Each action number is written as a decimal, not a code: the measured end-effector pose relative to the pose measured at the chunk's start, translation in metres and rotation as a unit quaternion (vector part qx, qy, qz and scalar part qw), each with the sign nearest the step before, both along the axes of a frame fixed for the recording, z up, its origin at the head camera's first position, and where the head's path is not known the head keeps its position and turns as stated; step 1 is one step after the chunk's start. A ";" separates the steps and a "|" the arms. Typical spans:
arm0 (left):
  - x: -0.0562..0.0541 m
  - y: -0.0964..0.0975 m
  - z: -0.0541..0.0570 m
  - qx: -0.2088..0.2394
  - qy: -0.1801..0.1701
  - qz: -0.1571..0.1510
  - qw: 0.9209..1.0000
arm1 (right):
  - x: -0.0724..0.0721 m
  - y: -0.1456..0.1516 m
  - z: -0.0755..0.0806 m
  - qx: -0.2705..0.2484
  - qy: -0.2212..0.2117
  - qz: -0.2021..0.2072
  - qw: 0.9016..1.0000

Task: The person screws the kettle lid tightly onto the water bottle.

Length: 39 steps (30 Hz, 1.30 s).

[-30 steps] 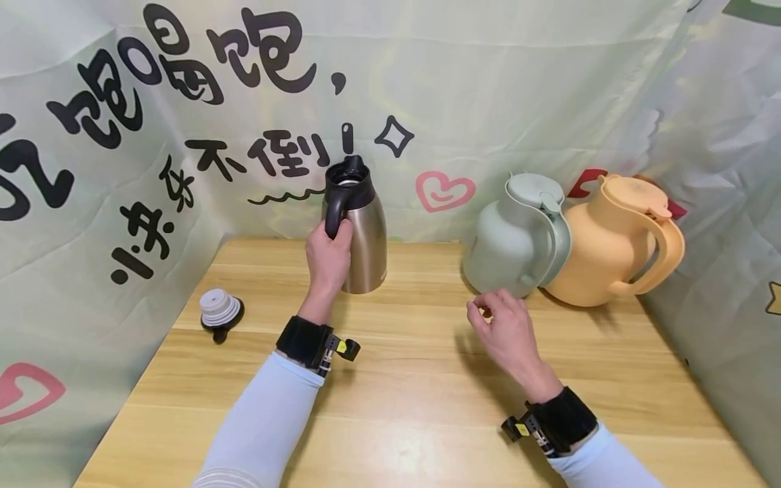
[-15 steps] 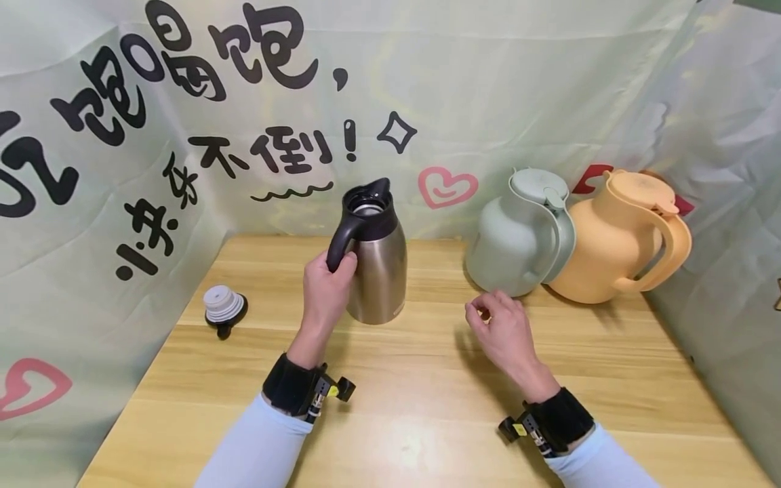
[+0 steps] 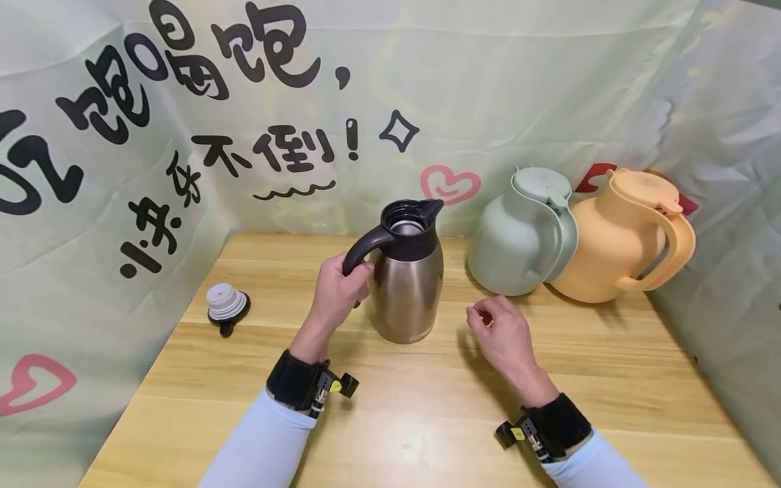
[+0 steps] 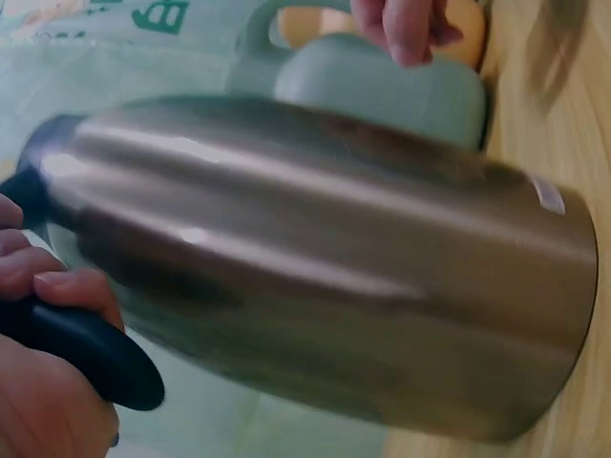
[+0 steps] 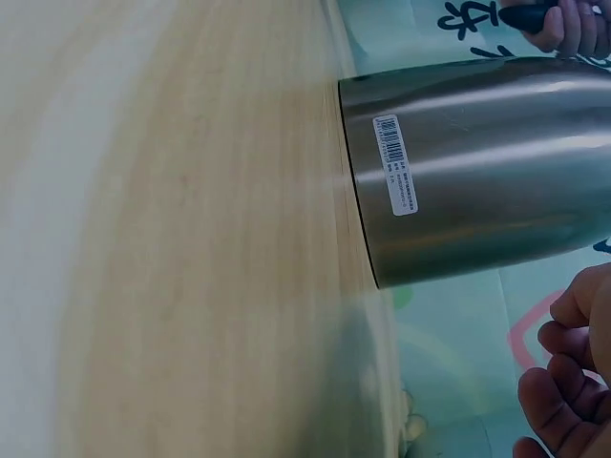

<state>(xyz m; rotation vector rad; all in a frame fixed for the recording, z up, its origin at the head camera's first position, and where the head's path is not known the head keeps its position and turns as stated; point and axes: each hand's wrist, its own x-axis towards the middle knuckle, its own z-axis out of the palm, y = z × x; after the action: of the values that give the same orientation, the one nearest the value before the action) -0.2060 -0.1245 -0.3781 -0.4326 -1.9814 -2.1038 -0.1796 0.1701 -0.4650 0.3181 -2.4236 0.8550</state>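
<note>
I have the stainless-steel vacuum carafe [image 3: 407, 295] near the centre of the frame, my left hand [image 3: 340, 290] gripping its black handle [image 3: 367, 245] and my right hand [image 3: 504, 333] loosely curled on nothing at centre right; whether the carafe meets the wooden table [image 3: 396, 413] I cannot tell. Its stopper [image 3: 225, 302] is already off, upturned at the left, not back in the mouth, where a silvery liner [image 3: 407, 228] shows but no contents I can make out. Lids hide the insides of the green jug [image 3: 509, 240] and orange jug [image 3: 604, 254], upper right.
</note>
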 end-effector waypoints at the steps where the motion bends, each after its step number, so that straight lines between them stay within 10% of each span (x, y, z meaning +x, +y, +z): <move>1: -0.005 0.001 -0.001 -0.003 0.000 0.004 1.000 | 0.000 0.000 0.000 -0.002 -0.004 -0.003 1.000; 15: -0.044 0.008 -0.002 -0.010 -0.006 0.033 0.999 | 0.000 0.002 -0.007 -0.008 -0.019 -0.013 1.000; 28: -0.013 -0.031 -0.004 -0.118 -0.030 0.074 0.990 | 0.000 0.003 -0.007 -0.014 -0.030 -0.023 0.999; 33: -0.005 -0.070 -0.009 -0.218 -0.066 0.173 0.958 | 0.000 0.005 -0.007 -0.019 -0.034 -0.026 0.999; 39: 0.001 -0.121 -0.025 -0.326 -0.115 0.265 0.900 | -0.001 0.005 -0.009 -0.019 -0.043 -0.014 0.999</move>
<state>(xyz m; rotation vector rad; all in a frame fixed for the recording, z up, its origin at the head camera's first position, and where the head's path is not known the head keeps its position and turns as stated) -0.2053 -0.2455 -0.4032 0.2643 -2.5446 -1.1759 -0.1805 0.1756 -0.4735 0.2364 -2.4815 0.9178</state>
